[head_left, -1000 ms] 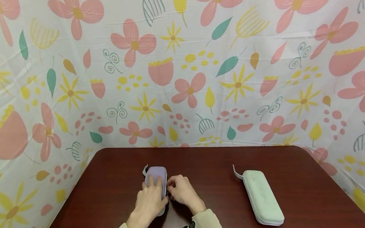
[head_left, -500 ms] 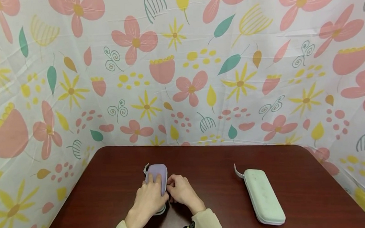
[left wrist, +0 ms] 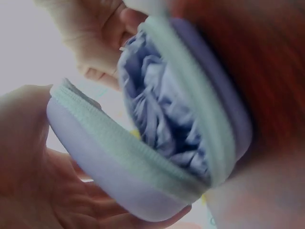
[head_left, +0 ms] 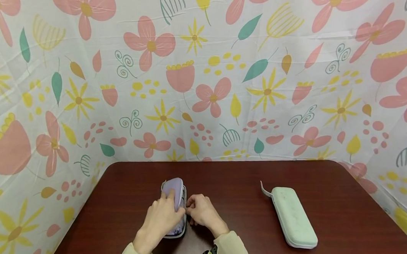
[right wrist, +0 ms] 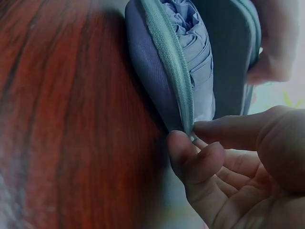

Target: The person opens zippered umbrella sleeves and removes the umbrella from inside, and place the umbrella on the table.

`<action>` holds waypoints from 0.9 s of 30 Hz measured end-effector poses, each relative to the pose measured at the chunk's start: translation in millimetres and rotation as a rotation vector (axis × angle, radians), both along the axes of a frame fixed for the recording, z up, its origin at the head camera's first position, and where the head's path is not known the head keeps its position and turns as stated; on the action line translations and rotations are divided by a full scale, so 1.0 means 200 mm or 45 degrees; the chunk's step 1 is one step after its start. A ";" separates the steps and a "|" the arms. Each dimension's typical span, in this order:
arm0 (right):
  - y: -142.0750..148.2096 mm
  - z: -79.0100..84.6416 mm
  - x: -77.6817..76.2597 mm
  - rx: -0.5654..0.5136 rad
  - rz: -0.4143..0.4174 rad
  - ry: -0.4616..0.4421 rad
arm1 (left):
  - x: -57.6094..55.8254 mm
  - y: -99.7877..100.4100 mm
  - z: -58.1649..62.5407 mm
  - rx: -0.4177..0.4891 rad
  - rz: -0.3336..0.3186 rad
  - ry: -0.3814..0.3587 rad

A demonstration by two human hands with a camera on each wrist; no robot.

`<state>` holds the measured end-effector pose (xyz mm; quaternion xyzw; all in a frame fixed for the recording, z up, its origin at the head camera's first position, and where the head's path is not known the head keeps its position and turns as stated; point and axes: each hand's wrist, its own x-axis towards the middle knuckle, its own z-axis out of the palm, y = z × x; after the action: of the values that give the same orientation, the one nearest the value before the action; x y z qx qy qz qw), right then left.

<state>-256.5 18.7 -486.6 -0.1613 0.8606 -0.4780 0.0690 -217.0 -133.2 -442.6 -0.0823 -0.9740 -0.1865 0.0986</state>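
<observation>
A lavender zippered hard case (head_left: 173,185) lies on the table left of centre, its lid lifted partway along the zipper. My left hand (head_left: 161,217) grips the lid (left wrist: 114,162), thumb at the rim and fingers around the outer shell. Bunched lavender fabric (left wrist: 162,95) fills the bottom half, as the left wrist view shows. At the case's right side, my right hand (head_left: 204,214) pinches the pale zipper rim (right wrist: 174,62) between thumb and fingers; the small part under the fingertips is mostly hidden.
A pale green zippered case (head_left: 294,217) lies closed on the right of the dark brown table (head_left: 227,183), its strap (head_left: 264,190) sticking up at the far end. A floral cloth (head_left: 201,85) hangs behind the table.
The lid was down a second ago; my left hand has raised it toward the left, and the fabric inside now shows. My right hand has stayed at the case's right edge.
</observation>
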 end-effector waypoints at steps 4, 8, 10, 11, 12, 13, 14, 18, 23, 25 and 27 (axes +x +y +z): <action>0.00 0.00 0.00 -0.005 -0.003 0.012 | 0.01 -0.02 0.04 0.006 -0.001 0.035; 0.00 0.00 0.00 0.000 0.001 0.025 | 0.01 -0.06 0.08 0.010 -0.009 0.074; 0.00 0.00 0.01 -0.001 0.001 0.032 | 0.01 -0.07 0.09 0.015 -0.010 0.096; 0.00 0.00 0.01 -0.002 0.001 0.036 | 0.01 -0.08 0.09 0.013 -0.011 0.105; 0.00 0.00 0.01 -0.004 0.001 0.039 | 0.01 -0.09 0.10 0.012 -0.011 0.114; 0.00 0.00 0.00 -0.007 0.002 0.043 | 0.01 -0.10 0.10 0.008 -0.011 0.121; 0.00 0.00 0.00 -0.011 0.002 0.043 | 0.00 -0.10 0.10 0.008 -0.010 0.127; 0.00 -0.01 0.00 -0.016 0.004 0.049 | -0.01 -0.12 0.11 0.025 -0.001 0.110; 0.00 -0.01 0.00 -0.017 0.006 0.054 | -0.01 -0.14 0.11 0.056 0.029 0.070; 0.00 -0.01 0.01 -0.017 0.007 0.053 | -0.01 -0.15 0.12 0.052 0.037 0.091; 0.00 -0.01 0.01 -0.017 0.007 0.052 | -0.02 -0.16 0.12 0.050 0.040 0.118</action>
<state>-255.2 19.0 -487.9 -0.1741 0.8581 -0.4803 0.0515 -220.5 -164.8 -419.3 -0.0734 -0.9658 -0.1998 0.1480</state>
